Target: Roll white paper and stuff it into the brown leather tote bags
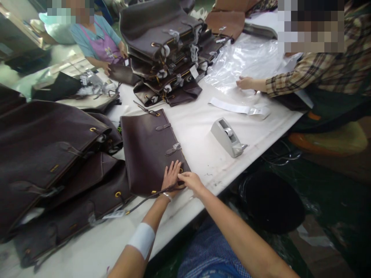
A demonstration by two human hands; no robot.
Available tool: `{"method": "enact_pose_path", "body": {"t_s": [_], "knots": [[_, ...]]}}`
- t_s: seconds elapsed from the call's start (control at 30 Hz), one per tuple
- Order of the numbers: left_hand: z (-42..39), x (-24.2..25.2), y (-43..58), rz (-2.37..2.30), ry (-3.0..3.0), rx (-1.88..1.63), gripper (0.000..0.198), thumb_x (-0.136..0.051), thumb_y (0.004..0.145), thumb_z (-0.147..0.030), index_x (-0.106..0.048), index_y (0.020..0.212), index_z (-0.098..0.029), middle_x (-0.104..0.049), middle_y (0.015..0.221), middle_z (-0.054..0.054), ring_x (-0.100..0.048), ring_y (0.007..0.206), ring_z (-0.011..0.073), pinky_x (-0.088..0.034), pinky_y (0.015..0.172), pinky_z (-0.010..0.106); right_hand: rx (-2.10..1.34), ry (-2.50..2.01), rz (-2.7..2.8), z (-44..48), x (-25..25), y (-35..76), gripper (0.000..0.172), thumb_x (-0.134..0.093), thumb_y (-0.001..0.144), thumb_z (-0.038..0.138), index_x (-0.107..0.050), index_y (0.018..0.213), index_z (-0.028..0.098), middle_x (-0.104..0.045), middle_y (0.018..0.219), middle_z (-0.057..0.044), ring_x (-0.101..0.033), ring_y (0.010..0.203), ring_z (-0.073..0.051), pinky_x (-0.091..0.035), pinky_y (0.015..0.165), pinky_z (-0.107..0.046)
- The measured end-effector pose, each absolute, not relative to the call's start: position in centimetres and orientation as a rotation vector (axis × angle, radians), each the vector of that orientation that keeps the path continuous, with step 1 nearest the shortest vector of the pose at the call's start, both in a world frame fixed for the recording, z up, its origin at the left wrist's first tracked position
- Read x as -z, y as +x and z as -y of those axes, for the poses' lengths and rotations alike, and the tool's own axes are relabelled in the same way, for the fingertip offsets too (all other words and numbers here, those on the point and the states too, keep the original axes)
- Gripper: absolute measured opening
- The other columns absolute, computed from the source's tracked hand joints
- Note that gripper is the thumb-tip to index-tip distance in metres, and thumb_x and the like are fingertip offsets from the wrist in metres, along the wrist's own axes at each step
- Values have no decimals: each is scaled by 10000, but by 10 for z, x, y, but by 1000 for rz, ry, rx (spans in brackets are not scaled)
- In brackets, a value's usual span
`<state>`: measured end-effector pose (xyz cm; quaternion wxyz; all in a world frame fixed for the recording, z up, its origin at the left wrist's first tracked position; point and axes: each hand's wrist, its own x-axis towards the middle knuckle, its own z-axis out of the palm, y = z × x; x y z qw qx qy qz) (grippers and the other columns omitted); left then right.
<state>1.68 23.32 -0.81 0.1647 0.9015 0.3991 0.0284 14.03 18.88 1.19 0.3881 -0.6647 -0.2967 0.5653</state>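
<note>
A dark brown leather handbag (145,150) lies flat on the white table, with two strap tabs and brass eyelets along its right edge. My left hand (171,177) rests on its near right corner, fingers stretched out over the leather. Beside it, my right hand (191,183) is closed, thumb and fingertips pinched at the eyelet corner. A thin leather cord (149,197) with a metal tip runs from that spot across my left wrist; the pinched part is mostly hidden. A white band (142,240) wraps my left forearm.
More brown handbags (60,146) pile up at left, and another stack (159,34) rises behind. A grey tape dispenser (227,137) stands right of the bag. Clear plastic bags (246,61) lie by a co-worker's hand (246,83). Another person works at the back left. A black round stool (272,200) stands below the table edge.
</note>
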Motion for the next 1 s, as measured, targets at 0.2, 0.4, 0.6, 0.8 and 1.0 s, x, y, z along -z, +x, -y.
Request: {"method": "enact_pose_path", "body": {"t_s": [0.2,0.4,0.6,0.8,1.0], "knots": [[-230,13,15,-1114,2551,-183,793,-561,791,-350,-221,1463,-102,-242,1542,186,-188,1438,288,-207,1153,483,-1344,-1748,787,-164,-10,153,295,-545,842,390,-652,655,189,-647,579,-3,-488,435,-103,-363,482,-233],[-226,4,8,-1083,2558,-327,742,-542,830,-378,-245,1454,-108,-321,1513,172,-234,1429,244,-214,1169,439,-1516,-1828,595,-140,-4,151,478,-476,847,594,-568,582,207,-528,449,10,-506,413,-145,-373,455,-258],[-225,2,3,-1076,2492,-253,717,-507,867,-372,-199,1473,-143,-312,1525,139,-241,1427,235,-227,1170,441,-1185,-1773,1070,-134,-32,144,404,-505,875,496,-583,596,215,-593,547,-4,-554,554,-157,-377,562,-265],[-178,-9,2,-1411,2037,-521,567,-530,847,-271,-378,1388,-197,-429,1450,122,-384,1352,247,-340,1123,455,-1345,-1798,872,-146,-30,142,391,-423,909,497,-553,658,227,-549,491,26,-515,437,-141,-369,502,-261],[-132,-22,4,-1376,1273,-670,444,-589,832,-335,-528,1258,-223,-569,1311,86,-548,1198,234,-489,996,389,-936,-1813,1172,-167,-27,150,282,-445,920,405,-603,766,229,-640,720,-26,-586,703,-187,-415,679,-286]]}}
